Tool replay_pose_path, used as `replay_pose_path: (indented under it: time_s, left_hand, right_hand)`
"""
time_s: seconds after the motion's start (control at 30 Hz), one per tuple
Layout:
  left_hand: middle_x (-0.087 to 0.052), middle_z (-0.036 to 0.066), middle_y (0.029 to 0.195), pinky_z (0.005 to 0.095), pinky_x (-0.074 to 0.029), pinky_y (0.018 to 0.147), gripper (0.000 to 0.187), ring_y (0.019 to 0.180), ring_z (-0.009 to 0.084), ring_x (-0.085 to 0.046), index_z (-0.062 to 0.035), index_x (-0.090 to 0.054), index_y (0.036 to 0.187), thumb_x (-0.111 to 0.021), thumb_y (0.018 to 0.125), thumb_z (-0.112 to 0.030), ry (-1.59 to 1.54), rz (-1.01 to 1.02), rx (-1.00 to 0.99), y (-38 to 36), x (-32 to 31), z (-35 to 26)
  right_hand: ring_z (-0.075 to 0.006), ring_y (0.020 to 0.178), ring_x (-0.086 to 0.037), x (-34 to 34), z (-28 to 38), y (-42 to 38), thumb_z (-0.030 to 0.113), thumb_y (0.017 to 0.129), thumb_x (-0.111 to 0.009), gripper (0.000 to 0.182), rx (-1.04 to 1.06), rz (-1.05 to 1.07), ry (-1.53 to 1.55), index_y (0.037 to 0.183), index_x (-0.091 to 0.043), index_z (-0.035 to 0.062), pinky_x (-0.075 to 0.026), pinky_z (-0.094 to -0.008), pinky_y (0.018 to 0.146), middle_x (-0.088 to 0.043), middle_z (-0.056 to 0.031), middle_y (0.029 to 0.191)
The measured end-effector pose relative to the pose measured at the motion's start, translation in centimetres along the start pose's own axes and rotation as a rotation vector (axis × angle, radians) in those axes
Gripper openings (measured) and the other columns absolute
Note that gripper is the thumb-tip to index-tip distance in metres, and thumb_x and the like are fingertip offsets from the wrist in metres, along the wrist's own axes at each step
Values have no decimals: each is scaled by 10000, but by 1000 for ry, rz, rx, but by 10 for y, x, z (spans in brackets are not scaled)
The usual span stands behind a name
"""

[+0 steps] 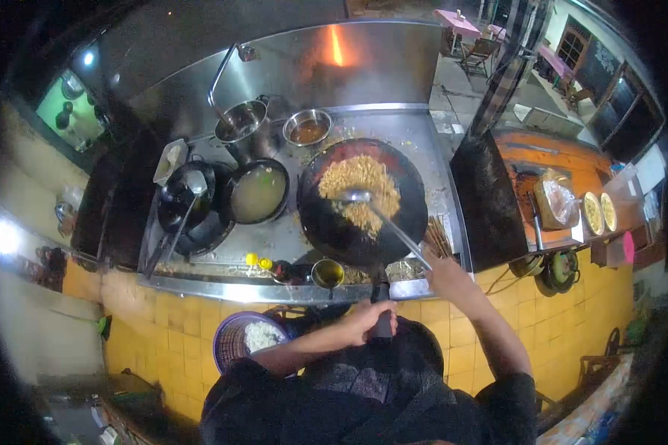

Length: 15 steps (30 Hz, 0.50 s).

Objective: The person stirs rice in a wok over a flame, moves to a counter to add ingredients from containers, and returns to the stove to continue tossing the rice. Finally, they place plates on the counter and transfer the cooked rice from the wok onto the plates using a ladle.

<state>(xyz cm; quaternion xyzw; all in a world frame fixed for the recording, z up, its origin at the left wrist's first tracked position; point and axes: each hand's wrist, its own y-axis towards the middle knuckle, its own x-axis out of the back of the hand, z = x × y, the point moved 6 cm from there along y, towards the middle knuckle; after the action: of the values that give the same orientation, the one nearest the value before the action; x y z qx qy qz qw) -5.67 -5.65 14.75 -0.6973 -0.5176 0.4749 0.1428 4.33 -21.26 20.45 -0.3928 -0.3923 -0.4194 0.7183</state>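
Note:
A large black wok stands on the steel stove, with a heap of brown fried rice or similar grainy food in it. My left hand is closed around the wok's dark handle at the front. In my right hand is the long metal handle of a ladle. The ladle's bowl rests in the food near the middle of the wok. Steam or blur softens the food, so its exact kind is hard to make out.
Left of the wok are a pan of cloudy liquid, a tall pot and a bowl of reddish sauce. Bottles and an oil cup line the front edge. A purple basket holds white rice. Two plates stand on the orange table.

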Motion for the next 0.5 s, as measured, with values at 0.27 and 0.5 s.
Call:
replay_pose_path:
  time_s: [0.27,0.5]
  left_hand:
    - [-566,57,659,292,-459,594,282,564,158,-536,-49,-548,708,-474,873,-265,281,-104,-264,42,40,-30]
    - [-546,44,613,269,-464,523,172,549,149,-554,-55,-531,738,-546,835,-197,7,-65,-44,40,49,-50]
  right_hand:
    - [-385,743,-599,-10,3,3,69,783,-472,470,-14,56,-66,1241,-389,1,-483,-461,675,-596,-240,765]
    - [-380,752,-603,-11,2,-8,41,782,-417,457,123,123,-119,1234,-402,-23,-497,-451,609,-591,-251,756]
